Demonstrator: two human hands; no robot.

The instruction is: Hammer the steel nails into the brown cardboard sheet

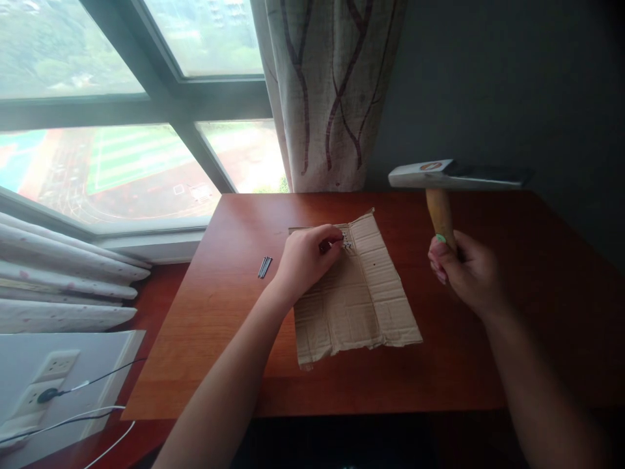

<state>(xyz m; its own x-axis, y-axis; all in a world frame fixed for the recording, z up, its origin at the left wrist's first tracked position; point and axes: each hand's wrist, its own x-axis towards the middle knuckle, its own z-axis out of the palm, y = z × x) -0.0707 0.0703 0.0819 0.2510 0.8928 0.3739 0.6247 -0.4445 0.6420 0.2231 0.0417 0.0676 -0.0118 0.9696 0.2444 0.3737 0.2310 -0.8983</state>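
A flattened piece of brown cardboard point(359, 293) lies in the middle of a reddish wooden table point(219, 312). My left hand point(305, 257) rests on the cardboard's upper left part, its fingers pinched together on something small I cannot make out, beside a small dark printed mark. My right hand point(463, 270) is wrapped round the wooden handle of a hammer point(442, 189), holding it upright over the table to the right of the cardboard, its metal head level. A few dark nails point(264, 266) lie on the table left of my left hand.
A large window point(122, 117) runs along the left and back, with a patterned curtain point(332, 91) hanging behind the table. At lower left a white wall plate point(46, 384) carries sockets with a plugged-in cable. Pale folded curtain fabric point(63, 286) lies at the left.
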